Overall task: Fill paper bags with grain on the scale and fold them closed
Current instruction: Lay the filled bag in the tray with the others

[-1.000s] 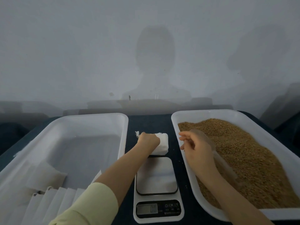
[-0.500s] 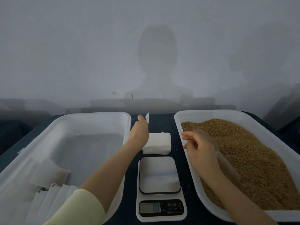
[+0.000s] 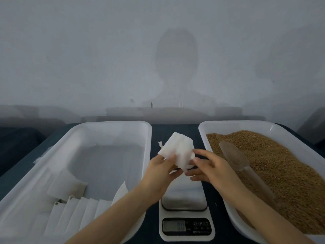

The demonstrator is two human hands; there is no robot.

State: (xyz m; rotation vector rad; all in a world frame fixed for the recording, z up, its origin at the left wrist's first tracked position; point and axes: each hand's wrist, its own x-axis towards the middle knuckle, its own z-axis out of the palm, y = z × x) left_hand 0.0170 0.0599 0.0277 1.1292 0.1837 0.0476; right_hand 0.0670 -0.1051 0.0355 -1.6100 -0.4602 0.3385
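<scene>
The left hand [image 3: 163, 171] and right hand [image 3: 211, 169] each pinch an edge of the white paper bag [image 3: 177, 149], holding it above the scale [image 3: 184, 198], probably to spread its mouth. The scoop [image 3: 234, 155] lies on the grain [image 3: 284, 166] within reach, in the tray on the right.

Dark blue table [image 3: 168, 131] carries three things. A white left tub [image 3: 105, 123], a white right tub [image 3: 228, 122], and the digital scale [image 3: 186, 226] sitting between them.

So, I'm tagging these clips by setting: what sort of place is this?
Probably a small hand-packing station: a digital scale, a tray of grain with a scoop, and another tray of flat paper bags.
</scene>
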